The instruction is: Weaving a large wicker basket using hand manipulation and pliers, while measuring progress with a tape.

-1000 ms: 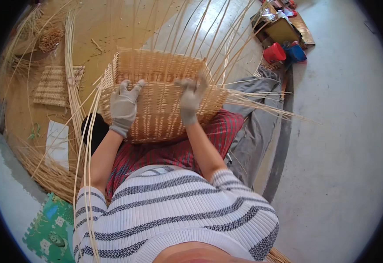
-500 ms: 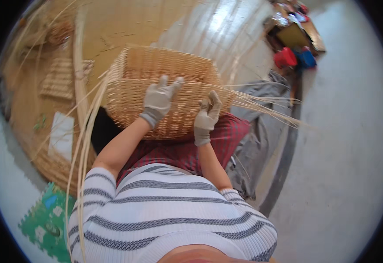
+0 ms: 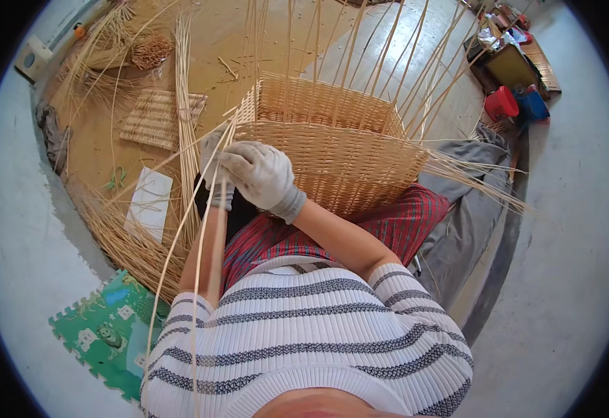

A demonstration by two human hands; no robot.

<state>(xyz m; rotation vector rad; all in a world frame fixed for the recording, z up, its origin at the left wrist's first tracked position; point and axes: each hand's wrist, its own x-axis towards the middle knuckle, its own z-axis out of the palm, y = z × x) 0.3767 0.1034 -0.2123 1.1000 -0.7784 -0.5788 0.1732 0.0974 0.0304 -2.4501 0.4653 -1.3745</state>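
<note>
a green foam mat [image 3: 99, 338] lies at the far left, and nearer in, a white sheet [image 3: 152, 198] is on the floor beside a long bundle of cane [image 3: 184, 125]. the gloved left hand [image 3: 210, 155] is at the basket's left corner, blurred and partly behind strands, so i cannot tell how far it is open or what it has hold of. pale strands [image 3: 230, 129] come off that corner and trail down over the left forearm and shirt.

the gloved right hand [image 3: 261, 174] crosses to them, its fingers bent in with tips hidden by the strands; whether they close on any, i cannot tell. the basket [image 3: 339, 164] sits on the lap, just right of the hands, tall stakes [image 3: 385, 49] rising behind it.

this looks like handling strands at the corner. best to keep them flat and untwisted, draw them snug against the edge with even tension, brace the wall against the knees, and keep the trailing ends off the forearm.
</note>
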